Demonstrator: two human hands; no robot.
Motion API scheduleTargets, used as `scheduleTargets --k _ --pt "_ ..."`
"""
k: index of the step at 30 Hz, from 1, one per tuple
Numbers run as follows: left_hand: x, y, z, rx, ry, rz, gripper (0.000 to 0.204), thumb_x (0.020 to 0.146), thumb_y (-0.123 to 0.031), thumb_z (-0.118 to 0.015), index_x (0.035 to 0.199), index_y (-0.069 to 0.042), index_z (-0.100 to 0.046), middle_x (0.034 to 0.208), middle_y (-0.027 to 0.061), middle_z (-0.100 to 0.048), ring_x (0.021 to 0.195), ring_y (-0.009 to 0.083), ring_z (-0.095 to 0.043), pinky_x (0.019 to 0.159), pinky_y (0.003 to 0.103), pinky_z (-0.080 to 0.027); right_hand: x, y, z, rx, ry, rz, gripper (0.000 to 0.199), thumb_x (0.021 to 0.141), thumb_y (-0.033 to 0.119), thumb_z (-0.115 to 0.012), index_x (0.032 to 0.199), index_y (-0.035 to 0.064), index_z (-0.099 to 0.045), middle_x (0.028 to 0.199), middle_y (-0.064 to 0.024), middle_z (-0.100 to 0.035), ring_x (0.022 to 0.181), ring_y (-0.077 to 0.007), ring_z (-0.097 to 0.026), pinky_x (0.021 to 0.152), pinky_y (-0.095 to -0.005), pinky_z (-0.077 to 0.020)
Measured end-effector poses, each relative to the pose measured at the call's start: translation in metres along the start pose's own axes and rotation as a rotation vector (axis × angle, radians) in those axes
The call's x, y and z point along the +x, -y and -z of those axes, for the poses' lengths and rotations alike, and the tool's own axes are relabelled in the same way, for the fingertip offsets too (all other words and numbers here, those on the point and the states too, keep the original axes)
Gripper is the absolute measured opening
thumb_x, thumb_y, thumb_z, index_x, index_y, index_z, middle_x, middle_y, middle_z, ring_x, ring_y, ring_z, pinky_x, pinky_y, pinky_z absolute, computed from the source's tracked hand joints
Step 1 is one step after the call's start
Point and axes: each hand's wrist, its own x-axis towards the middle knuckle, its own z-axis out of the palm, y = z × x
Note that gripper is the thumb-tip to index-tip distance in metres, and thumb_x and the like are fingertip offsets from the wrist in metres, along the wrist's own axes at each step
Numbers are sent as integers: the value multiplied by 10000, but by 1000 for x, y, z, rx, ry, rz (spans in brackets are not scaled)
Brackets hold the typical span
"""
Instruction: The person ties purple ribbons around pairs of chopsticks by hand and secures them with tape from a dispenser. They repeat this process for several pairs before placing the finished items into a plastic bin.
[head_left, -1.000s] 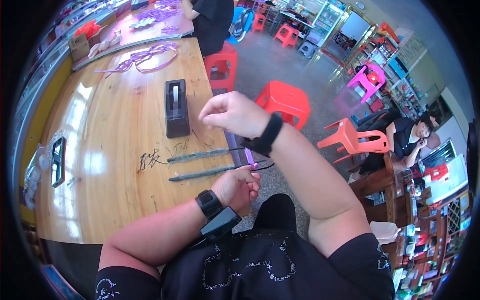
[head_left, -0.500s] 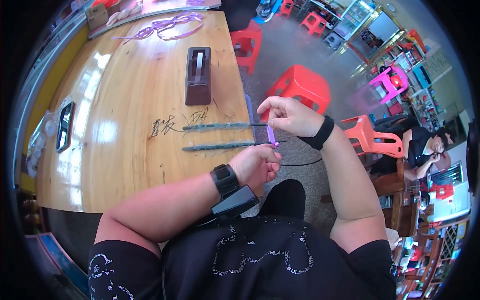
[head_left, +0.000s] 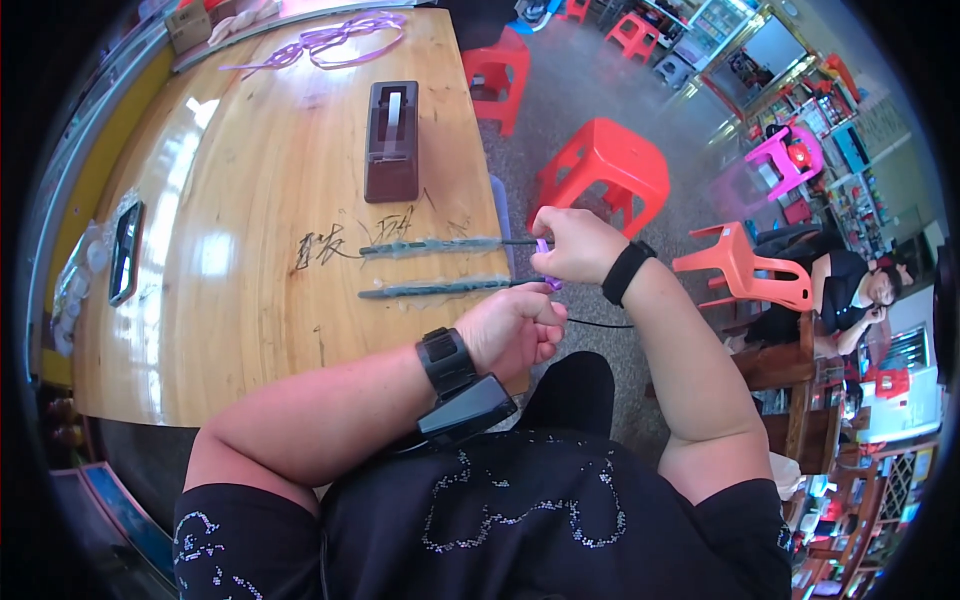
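At centre frame, right hand (head_left: 575, 245) fingers pinch a purple strip (head_left: 545, 250) at the surface (head_left: 250, 200) edge; left hand (head_left: 510, 330) fingers curl around its lower end. Strip looks light, limp, probably slippery: grip near ends. Two wrapped rods (head_left: 430, 288) lie just left.

Bright, even daylight fills the scene. White glare patches sit on the glossy wooden table (head_left: 250, 300) toward its left side. Shadows are soft. Fisheye distortion bends the table's edges, a black vignette rings the frame, and the outer background looks slightly soft.
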Motion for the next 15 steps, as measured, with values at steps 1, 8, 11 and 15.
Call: scheduleTargets --k 1,8,11,15 --pt "0 0 1 1 -1 4 373 703 39 -508 1042 -86 -415 790 12 -529 667 133 -517 612 260 -406 0 6 1 -3 32 -96 354 703 203 -648 964 -17 -553 790 -186 -618 808 -308 -613 712 -361 -469" --pt "0 0 -1 3 -27 -2 420 710 42 -507 1099 -77 -404 797 10 -528 676 129 -514 614 259 -403 -13 -18 1 389 -266 -298 299 773 308 -656 762 17 -589 619 -56 -577 555 -142 -561 505 -261 -421" --pt "-1 0 -1 1 -33 -9 431 706 45 -508 1105 -76 -401 798 9 -526 676 128 -511 612 258 -401 -27 -40 -5 892 -200 -442 313 825 351 -611 771 42 -612 606 -11 -586 480 -119 -515 426 -226 -359" --pt "-2 1 -4 24 -58 -19 443 702 45 -504 1118 -72 -407 795 5 -522 674 126 -505 617 259 -403 -40 -51 -37 1246 -40 -590 399 849 448 -553 855 55 -626 737 -33 -626 579 -128 -542 501 -234 -387"
